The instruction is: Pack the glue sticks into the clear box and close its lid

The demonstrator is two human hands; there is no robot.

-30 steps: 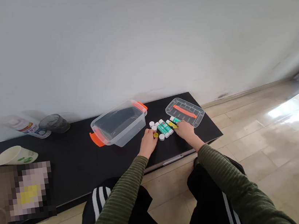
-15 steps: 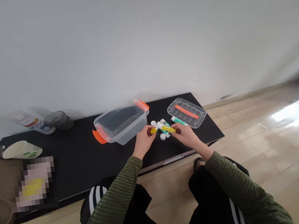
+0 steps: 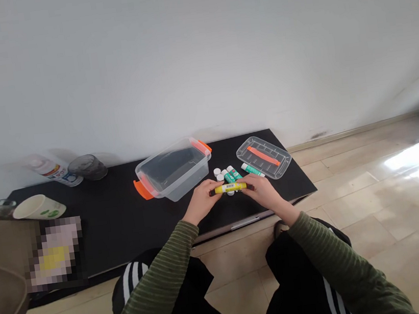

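A yellow glue stick [image 3: 230,187] lies level between my hands, its white label with a barcode facing up. My left hand [image 3: 201,198] pinches the left end, where the cap sits, and my right hand [image 3: 263,190] grips the opposite end. Just behind it on the black tabletop are two green-and-white glue sticks [image 3: 231,175]. Another green glue stick [image 3: 252,169] rests by my right fingers, partly hidden. Small white round caps [image 3: 217,172] stand near my left fingertips, and one more white piece shows partly below the yellow stick.
A clear plastic box [image 3: 181,178] with orange latches stands left of my hands. Its clear lid [image 3: 266,159] with an orange handle lies at the right. A paper cup [image 3: 38,208], a dark glass [image 3: 88,168] and a spray can [image 3: 57,172] are farther left. A person in brown [image 3: 1,277] is at the left edge.
The yellow cap in my left hand and the yellow stick in my right were apart, with a white end showing. They have been brought together, and the stick has turned level.
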